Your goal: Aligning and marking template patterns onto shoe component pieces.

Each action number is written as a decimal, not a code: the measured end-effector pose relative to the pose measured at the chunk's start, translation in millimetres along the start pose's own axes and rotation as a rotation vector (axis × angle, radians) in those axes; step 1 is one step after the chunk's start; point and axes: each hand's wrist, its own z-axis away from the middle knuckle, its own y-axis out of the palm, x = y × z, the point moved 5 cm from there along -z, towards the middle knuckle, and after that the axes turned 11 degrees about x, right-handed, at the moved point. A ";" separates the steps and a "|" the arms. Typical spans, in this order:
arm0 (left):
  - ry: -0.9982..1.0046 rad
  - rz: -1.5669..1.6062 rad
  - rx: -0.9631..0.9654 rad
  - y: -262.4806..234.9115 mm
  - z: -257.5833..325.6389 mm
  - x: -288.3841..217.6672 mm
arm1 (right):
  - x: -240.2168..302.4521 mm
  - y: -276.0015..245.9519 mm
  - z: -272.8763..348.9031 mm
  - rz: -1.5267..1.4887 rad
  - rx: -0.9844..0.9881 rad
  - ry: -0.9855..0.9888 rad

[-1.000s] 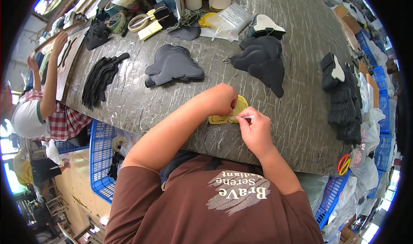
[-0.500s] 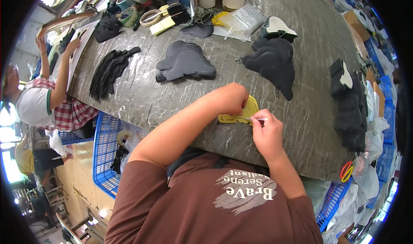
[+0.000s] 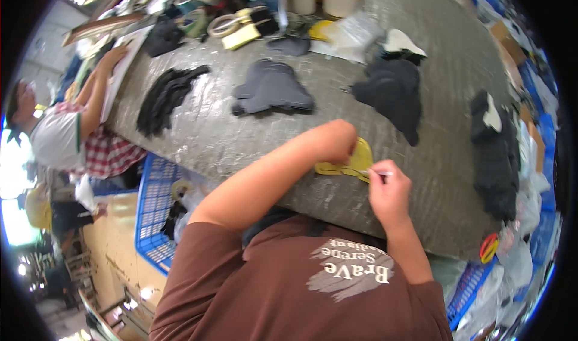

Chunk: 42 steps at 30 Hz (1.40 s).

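Observation:
A small yellow template (image 3: 362, 155) with cut-out slots lies on the dark table near its front edge, in front of me. My left hand (image 3: 338, 141) is closed with its fingers bent down onto the template's left part, and the fingertips are mostly hidden. Pinched in my right hand (image 3: 390, 190) is a thin whitish stick, like a pen (image 3: 383, 173). Its tip end is at the template's lower right edge. What lies under the template cannot be made out.
Beyond my hands lie stacks of dark cut pieces (image 3: 272, 87), (image 3: 394, 94), (image 3: 168, 97). More dark pieces (image 3: 495, 160) sit at the right edge. Tape rolls (image 3: 224, 26), tubs (image 3: 342, 1) and a plastic bag (image 3: 356, 35) crowd the back. Blue crates (image 3: 155, 214) flank me; a co-worker (image 3: 60, 133) is at left.
The whole view has shifted, so the table appears further right. Both my hands stay at the template with little visible change. The co-worker's raised hand has come down onto the board.

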 end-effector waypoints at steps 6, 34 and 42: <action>0.039 -0.083 -0.032 4.0 -9.9 -10.5 | -6.6 -15.9 17.3 -0.001 -0.024 0.046; -0.053 0.036 -0.356 -4.6 28.4 -11.3 | -70.8 -82.7 -33.0 0.399 -0.266 0.114; 0.026 0.656 -0.656 -78.9 121.8 78.6 | -118.4 -67.0 -49.6 0.285 -0.102 0.447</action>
